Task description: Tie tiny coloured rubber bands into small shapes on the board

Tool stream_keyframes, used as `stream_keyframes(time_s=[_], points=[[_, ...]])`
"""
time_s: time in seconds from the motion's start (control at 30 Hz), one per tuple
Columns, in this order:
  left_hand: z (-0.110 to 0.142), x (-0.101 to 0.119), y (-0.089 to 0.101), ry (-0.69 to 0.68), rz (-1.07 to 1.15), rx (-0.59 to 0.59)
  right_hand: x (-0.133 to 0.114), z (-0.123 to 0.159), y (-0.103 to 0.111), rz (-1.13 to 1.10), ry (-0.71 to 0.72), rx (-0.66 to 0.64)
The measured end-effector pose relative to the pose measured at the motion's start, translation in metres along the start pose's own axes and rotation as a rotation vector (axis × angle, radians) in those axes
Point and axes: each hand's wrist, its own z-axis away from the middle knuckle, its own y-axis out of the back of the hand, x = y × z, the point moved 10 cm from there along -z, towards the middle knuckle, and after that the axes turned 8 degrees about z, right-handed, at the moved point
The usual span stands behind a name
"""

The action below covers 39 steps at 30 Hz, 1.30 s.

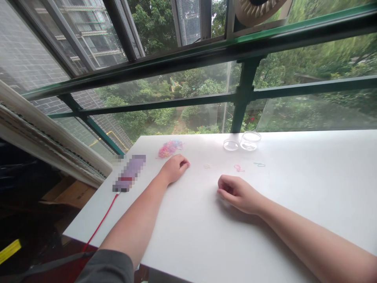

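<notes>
My left hand rests on the white table, just in front of a loose pile of tiny coloured rubber bands. Its fingers are curled and the tips pressed together; anything between them is too small or hidden to make out. Further right, my right hand is loosely closed, with nothing showing in it. Beyond the hands lie small separate groups of bands: pale yellow bands, pink bands and green bands.
A clear round jar stands at the table's back edge beside a clear round lid or dish. On the left lies a blurred-out phone-like object with a red cable. Behind the table are a green railing and windows.
</notes>
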Motion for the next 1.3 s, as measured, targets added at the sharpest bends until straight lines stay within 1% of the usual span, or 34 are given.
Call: stream_keyframes(time_s=[0.27,0.53,0.93,1.3], points=[[-0.001,0.000,0.000,-0.009,0.030,-0.028,0.000,0.000,0.000,-0.007,-0.006,-0.004],[0.000,-0.004,0.000,0.024,0.054,-0.018,-0.001,0.000,0.000,-0.012,-0.010,-0.007],[0.002,-0.005,0.007,0.034,0.064,0.022,-0.001,0.000,0.000,-0.015,0.004,0.000],[0.002,-0.016,0.010,0.090,0.074,0.057,-0.002,0.000,0.001,-0.018,0.002,0.008]])
